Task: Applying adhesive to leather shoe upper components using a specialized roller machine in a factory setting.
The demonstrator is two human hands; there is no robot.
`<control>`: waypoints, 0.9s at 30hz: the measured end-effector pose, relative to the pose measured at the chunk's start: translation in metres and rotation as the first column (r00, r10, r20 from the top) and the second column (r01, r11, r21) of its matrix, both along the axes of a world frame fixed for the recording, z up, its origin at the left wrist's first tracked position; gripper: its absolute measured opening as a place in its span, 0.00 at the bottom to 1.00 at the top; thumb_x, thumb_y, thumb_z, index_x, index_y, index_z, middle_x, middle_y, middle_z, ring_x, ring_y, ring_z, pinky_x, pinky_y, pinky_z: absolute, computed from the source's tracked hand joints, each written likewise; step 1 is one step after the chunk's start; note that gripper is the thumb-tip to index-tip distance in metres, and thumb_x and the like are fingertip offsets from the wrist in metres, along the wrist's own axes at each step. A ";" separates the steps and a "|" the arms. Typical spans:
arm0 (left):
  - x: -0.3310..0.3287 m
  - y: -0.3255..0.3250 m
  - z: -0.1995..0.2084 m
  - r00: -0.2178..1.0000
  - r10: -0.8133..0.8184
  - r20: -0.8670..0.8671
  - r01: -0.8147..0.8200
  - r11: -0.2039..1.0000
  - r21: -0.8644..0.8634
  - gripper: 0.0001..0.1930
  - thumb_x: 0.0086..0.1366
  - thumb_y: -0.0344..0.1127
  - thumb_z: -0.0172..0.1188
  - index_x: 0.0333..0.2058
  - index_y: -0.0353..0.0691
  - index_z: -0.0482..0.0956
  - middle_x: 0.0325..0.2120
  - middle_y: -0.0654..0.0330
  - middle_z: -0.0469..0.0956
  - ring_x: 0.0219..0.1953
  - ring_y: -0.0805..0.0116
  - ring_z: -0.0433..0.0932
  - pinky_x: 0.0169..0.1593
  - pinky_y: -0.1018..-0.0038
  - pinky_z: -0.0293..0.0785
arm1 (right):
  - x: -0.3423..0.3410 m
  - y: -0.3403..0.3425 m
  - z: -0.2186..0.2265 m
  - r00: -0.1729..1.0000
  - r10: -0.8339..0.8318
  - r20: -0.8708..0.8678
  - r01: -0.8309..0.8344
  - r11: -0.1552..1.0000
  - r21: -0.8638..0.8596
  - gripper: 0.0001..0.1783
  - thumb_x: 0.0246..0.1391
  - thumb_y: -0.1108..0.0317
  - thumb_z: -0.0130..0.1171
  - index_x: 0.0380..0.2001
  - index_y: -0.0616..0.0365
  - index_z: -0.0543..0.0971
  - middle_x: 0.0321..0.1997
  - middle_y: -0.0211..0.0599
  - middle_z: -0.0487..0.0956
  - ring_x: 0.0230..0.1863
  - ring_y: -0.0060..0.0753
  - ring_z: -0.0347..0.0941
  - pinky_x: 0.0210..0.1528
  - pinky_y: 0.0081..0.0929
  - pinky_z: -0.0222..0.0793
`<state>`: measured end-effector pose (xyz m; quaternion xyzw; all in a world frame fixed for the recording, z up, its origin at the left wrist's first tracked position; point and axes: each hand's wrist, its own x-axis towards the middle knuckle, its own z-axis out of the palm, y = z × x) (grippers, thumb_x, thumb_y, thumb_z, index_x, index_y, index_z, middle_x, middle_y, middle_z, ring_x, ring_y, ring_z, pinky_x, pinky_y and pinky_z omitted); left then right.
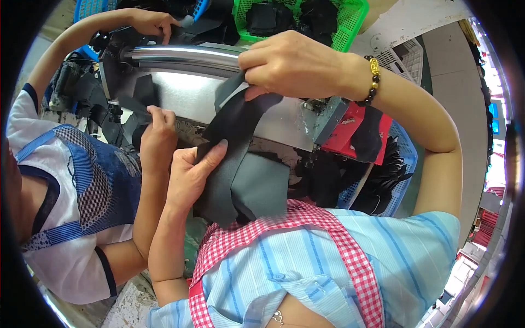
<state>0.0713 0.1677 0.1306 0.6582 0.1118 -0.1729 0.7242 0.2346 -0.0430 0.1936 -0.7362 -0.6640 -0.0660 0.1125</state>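
Note:
My left hand [188, 176] is closed on several dark sheet pieces [232, 134], cut from what looks like thin leather or fabric, its thumb pressed on top. More grey-black pieces [262, 186] hang below it, against my checked apron. My right hand [295, 64] pinches the upper end of a dark piece, right at the metal roller [186, 56] of a machine. Beneath the roller lies a shiny metal plate [183, 94]. Part of the held piece is hidden by my right fingers.
At the left a co-worker's hand [158, 128] holds a dark piece over the plate; their other hand [154, 23] is behind the roller. A green basket [350, 22] and a blue basket [406, 158] hold dark pieces. A red sheet [350, 131] lies beside the machine.

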 end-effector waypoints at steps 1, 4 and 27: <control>0.000 -0.002 0.003 1.000 -0.015 -0.023 0.015 1.000 0.009 0.15 0.62 0.39 0.61 0.21 0.36 0.79 0.18 0.73 0.73 0.20 0.87 0.66 0.23 0.85 0.62 | 0.001 0.001 0.000 1.000 -0.007 -0.003 0.007 1.000 0.000 0.11 0.47 0.67 0.59 0.17 0.60 0.74 0.27 0.35 0.71 0.32 0.34 0.75 0.32 0.28 0.72; -0.001 -0.008 0.013 0.987 -0.005 -0.158 0.016 0.997 0.070 0.17 0.62 0.43 0.60 0.20 0.36 0.79 0.17 0.71 0.74 0.18 0.86 0.67 0.22 0.85 0.61 | 0.019 0.000 0.015 0.936 0.005 0.351 0.007 0.999 -0.032 0.09 0.41 0.65 0.61 0.20 0.58 0.75 0.30 0.33 0.69 0.38 0.30 0.72 0.35 0.28 0.71; 0.018 0.000 -0.033 0.969 -0.164 -0.182 0.169 0.985 0.015 0.13 0.65 0.42 0.56 0.30 0.36 0.78 0.22 0.73 0.73 0.25 0.86 0.67 0.30 0.84 0.64 | 0.134 -0.075 -0.013 0.967 -0.234 -0.103 0.255 0.924 0.287 0.32 0.45 0.71 0.57 0.56 0.57 0.62 0.39 0.45 0.74 0.41 0.43 0.71 0.44 0.37 0.66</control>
